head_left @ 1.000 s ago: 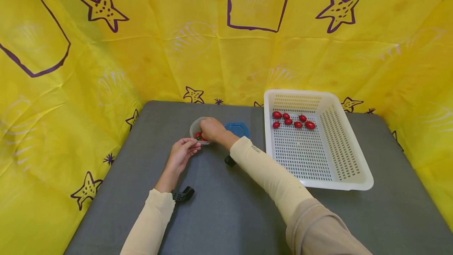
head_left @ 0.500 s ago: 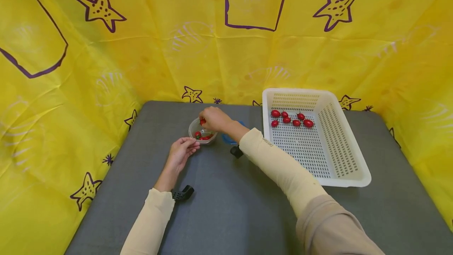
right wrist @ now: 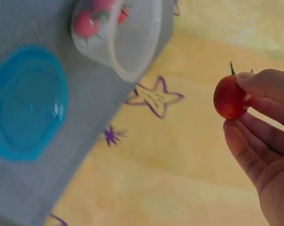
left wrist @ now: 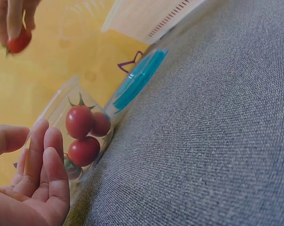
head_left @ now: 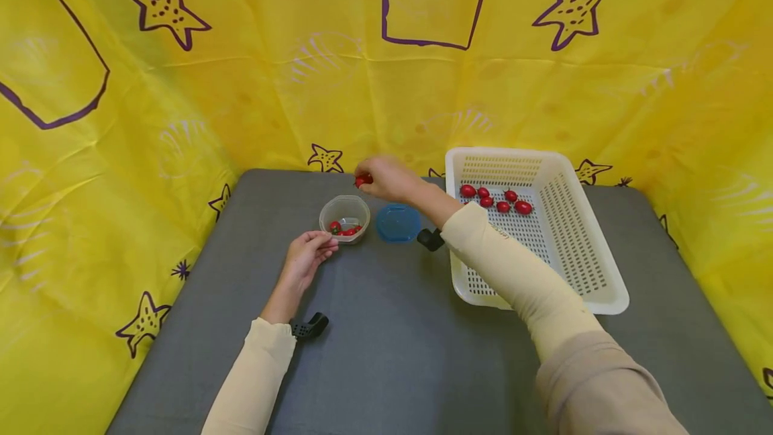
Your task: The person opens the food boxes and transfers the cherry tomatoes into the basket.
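A small clear plastic container (head_left: pixel 344 204) stands on the grey table with several cherry tomatoes (left wrist: pixel 79 121) in its bottom. My left hand (head_left: pixel 306 257) pinches its near rim between thumb and fingers. Beyond and above the container, my right hand (head_left: pixel 391 178) holds one red cherry tomato (right wrist: pixel 230 97) by the thumb and fingertips. Green stem bits stick out of that tomato in the right wrist view. Beside the container, on its right, lies a blue lid (head_left: pixel 398 223).
A white perforated basket (head_left: pixel 570 240) stands at the right, holding several cherry tomatoes (head_left: pixel 523 207) toward its far end. My right sleeve (head_left: pixel 513 267) crosses over its near-left corner. A yellow patterned cloth (head_left: pixel 338 106) hangs behind the table (head_left: pixel 374 341).
My right hand has come up out of the container with a cherry tomato and moved away to the right, uncovering the blue lid. The left hand keeps its place at the rim.
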A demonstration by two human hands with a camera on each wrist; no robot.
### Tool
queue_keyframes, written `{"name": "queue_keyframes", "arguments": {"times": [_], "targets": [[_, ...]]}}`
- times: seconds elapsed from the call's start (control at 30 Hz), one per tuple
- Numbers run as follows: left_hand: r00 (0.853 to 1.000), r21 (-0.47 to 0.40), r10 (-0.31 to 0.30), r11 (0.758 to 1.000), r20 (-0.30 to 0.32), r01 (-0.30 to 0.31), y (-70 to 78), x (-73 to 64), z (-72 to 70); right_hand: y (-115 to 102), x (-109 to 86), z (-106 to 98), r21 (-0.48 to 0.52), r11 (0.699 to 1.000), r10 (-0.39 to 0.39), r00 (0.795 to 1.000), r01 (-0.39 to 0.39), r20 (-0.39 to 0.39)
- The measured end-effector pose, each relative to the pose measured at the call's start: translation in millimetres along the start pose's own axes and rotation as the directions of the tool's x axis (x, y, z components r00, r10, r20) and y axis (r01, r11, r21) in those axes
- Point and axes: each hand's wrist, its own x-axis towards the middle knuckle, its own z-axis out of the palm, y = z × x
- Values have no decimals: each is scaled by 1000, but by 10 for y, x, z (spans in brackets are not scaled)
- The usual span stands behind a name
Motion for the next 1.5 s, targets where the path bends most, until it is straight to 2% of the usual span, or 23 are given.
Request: {"name": "queue_keyframes", "arguments": {"times": [0.13, 0.23, 0.4, 0.67, 1.0, 1.27, 1.5], "targets": [[1000, -4, -2, 1000, -2, 2, -2, -6, -5, 86, -154, -218, -1, 999, -36, 998, 36, -57], [1000, -5, -11, 1000, -7, 11, -5, -2, -1, 171, -317, -385, -19, 1000, -23, 995, 22, -93], [1000, -3, -7, 1000, -18, 7, -6, 3, 2, 383, -596, -580, -31, 997, 68, 987, -73, -149], [1000, -10, -8, 1000, -22, 8, 5, -21, -17, 798, -997, -658, 18, 982, 190, 963, -190, -191], [999, 22, -13, 1000, -30, 13, -1, -22, -19, 1298, -1324, -464, 25, 942, 334, 934, -334, -127], [999, 34, -16, 999, -47, 18, -11, -29, -27, 1690, -1410, -111, -45, 922, 383, 923, -384, -22], [999, 33, -17, 999, -39, 18, -6, -35, -26, 1779, -1450, 102, -68, 916, 399, 915, -395, 62]]}}
